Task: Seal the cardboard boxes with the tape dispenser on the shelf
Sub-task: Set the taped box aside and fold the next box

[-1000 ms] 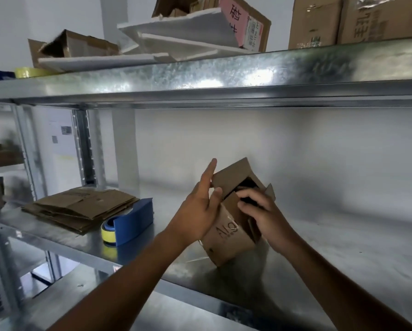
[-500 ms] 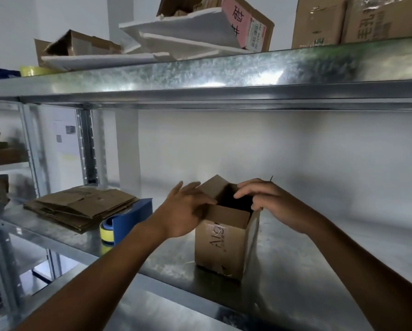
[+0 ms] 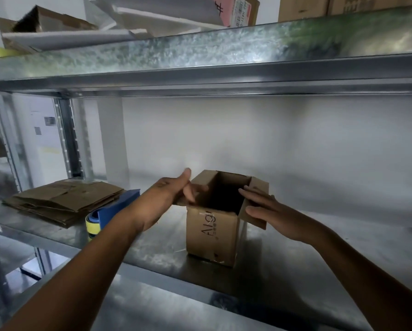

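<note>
The box (image 3: 212, 235) was set upright at mid-shelf (image 3: 331, 237), flaps open. The left hand (image 3: 164, 199) was laid on the left flap, the right hand (image 3: 274, 211) on the right flap, fingers straight and slightly apart. The dispenser (image 3: 115, 207) was located left, beside flattened cardboard (image 3: 61, 199)

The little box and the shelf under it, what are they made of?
The box looks like brown cardboard. It is dull, not shiny, with creased flaps and letters printed on its side. The shelf looks like metal, probably galvanized steel. It is grey and glossy with a blotchy, speckled sheen, but the exact metal is a guess.
</note>
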Demonstrator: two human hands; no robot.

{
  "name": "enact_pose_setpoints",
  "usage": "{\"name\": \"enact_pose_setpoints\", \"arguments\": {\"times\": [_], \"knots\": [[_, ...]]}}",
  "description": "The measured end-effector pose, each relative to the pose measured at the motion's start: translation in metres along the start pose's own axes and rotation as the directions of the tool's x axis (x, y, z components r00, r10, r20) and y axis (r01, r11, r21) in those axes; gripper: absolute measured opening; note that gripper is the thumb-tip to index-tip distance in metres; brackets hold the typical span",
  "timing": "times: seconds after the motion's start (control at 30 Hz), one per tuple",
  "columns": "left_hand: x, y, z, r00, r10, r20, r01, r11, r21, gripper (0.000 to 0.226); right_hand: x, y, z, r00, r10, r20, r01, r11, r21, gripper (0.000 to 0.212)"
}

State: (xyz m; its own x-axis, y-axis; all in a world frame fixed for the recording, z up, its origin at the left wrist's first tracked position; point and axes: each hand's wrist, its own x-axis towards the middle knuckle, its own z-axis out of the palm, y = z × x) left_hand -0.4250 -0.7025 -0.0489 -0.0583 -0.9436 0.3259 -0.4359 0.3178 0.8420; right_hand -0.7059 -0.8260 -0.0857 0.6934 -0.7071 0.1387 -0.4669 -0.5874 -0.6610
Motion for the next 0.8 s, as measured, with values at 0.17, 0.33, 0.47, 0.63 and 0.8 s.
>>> {"name": "enact_pose_setpoints", "arguments": {"times": [0.17,0.33,0.47,0.63,0.8], "knots": [[-0.004,-0.007,0.004,0.982,-0.076,0.174,0.026,0.962,0.271,0.040,0.002,-0.002,0.002,0.999,-0.032,-0.038,0.029,0.998,-0.058,0.087],[-0.006,-0.020,0.016,0.993,0.088,0.082,-0.107,0.958,0.267,0.081,0.006,0.003,0.000,0.998,-0.052,-0.042,0.051,0.998,-0.034,0.066],[-0.008,-0.034,0.031,0.994,0.097,-0.047,-0.089,0.984,0.155,0.074,0.009,0.008,0.014,0.994,-0.081,-0.073,0.077,0.996,-0.051,0.054],[-0.009,-0.036,0.039,0.988,0.137,-0.076,-0.134,0.990,0.051,0.065,0.012,-0.010,-0.006,0.995,0.013,-0.099,-0.005,0.997,0.082,0.068],[-0.009,-0.032,0.040,0.987,0.129,-0.099,-0.127,0.992,0.025,0.063,0.056,-0.015,-0.027,0.993,0.012,-0.118,-0.047,0.954,-0.295,0.040]]}}
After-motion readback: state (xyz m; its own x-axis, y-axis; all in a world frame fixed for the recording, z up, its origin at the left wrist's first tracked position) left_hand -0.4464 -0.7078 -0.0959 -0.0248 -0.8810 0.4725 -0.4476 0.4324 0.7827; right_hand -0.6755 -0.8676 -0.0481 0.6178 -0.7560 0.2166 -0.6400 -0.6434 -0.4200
